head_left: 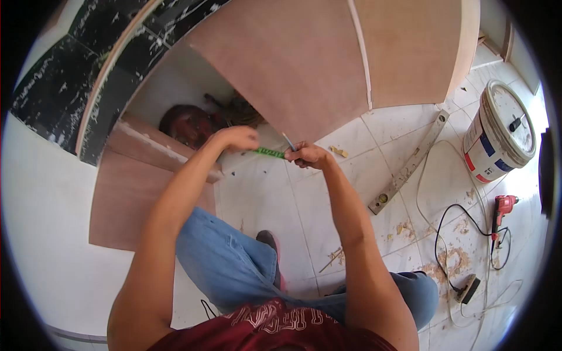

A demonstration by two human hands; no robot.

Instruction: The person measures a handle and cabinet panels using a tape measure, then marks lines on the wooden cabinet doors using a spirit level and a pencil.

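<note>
A short length of green tape measure blade (270, 152) stretches between my two hands, in front of an opening in the wooden cabinet (287, 58). My left hand (239, 139) is closed at the blade's left end. At its right end my right hand (307, 154) has its fingers wrapped round the tape and also holds a thin pencil-like stick (288, 141) that points up. The tape's case is mostly hidden by the right fingers. Inside the opening, behind my left forearm, lies a dark reddish round object (190, 124).
A spirit level (410, 164) lies on the tiled floor at the right. Beyond it stand a lidded bucket (497, 131) and a red drill (504, 213) with cables. Wood shavings (453, 263) are scattered near a power socket block (468, 289). Black marble-patterned tiles (52, 88) edge the upper left.
</note>
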